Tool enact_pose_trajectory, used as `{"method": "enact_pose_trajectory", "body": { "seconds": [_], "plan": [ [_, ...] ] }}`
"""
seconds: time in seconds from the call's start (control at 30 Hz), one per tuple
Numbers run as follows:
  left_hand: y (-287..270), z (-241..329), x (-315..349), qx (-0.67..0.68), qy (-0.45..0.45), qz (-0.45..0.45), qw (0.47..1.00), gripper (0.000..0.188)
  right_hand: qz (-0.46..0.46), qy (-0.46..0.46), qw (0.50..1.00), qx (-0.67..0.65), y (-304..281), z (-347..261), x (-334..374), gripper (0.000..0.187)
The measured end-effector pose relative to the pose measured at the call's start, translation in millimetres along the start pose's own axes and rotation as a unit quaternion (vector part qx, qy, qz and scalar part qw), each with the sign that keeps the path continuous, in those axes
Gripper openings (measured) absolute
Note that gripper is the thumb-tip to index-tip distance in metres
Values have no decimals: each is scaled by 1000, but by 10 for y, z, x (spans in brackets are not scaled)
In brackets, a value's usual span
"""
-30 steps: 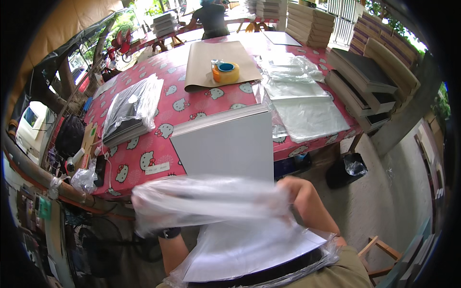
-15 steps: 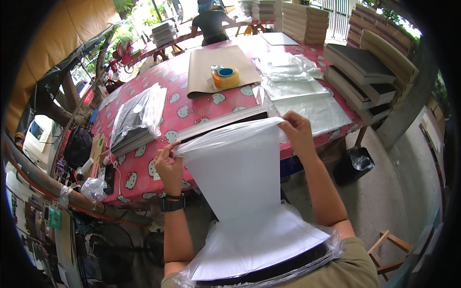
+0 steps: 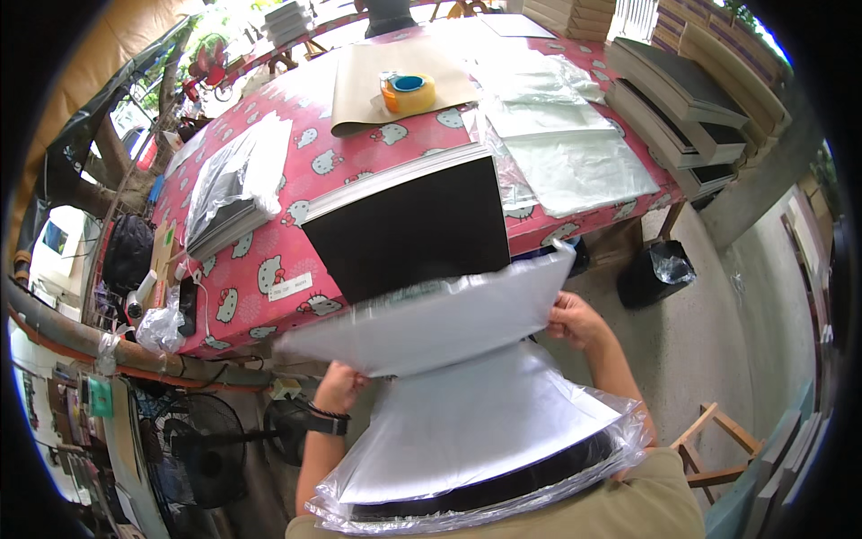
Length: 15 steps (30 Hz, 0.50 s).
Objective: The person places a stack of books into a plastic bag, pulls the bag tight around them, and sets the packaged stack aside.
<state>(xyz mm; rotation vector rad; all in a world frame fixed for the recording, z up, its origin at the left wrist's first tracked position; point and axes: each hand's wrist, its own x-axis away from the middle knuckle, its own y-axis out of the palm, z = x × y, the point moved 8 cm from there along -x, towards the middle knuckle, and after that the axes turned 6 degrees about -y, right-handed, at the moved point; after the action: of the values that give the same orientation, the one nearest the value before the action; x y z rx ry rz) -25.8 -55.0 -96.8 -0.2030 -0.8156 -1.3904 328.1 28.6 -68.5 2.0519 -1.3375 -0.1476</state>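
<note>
White beneath clear plastic, a flat sheet [image 3: 467, 323] spans the space between the two hands, aslant in front of a black-topped stack [image 3: 409, 225] at the near edge of the pink patterned counter [image 3: 359, 162]. Its right corner rides higher than its left end, which is blurred.

The left hand [image 3: 339, 386] sits low, just above a dark wristband [image 3: 328, 422], its forearm rising steeply from the lower edge of the view; its fingers pinch the sheet's lower edge toward the left. The right hand [image 3: 576, 319] is higher and farther out, its forearm leaning up and inward from the lower right, with the fingers gripping the sheet near its right end. Some fingertips are hidden behind it.

Nearer the body, a plastic-covered white pile [image 3: 476, 431] rests across the lap, with a dark band along its near side; whether the held sheet touches it I cannot tell. Left of the black-topped stack lies a plastic-wrapped bundle [image 3: 238, 184]; beyond the stack, brown paper [image 3: 359, 81] carries a yellow-orange tape roll [image 3: 417, 94]. Clear plastic bags [image 3: 584, 175] lie to the right.
</note>
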Motion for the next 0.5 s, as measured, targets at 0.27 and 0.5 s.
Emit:
{"method": "enact_pose_trajectory", "body": {
  "seconds": [0.27, 0.5],
  "plan": [
    [-593, -1035, -523, -365, 137, 357, 849, 27, 252, -168, 820, 486, -935, 1060, -214, 17],
    [-129, 271, 118, -310, 252, 216, 891, 21, 132, -181, 917, 330, -7, -99, -192, 16]
  ]
}}
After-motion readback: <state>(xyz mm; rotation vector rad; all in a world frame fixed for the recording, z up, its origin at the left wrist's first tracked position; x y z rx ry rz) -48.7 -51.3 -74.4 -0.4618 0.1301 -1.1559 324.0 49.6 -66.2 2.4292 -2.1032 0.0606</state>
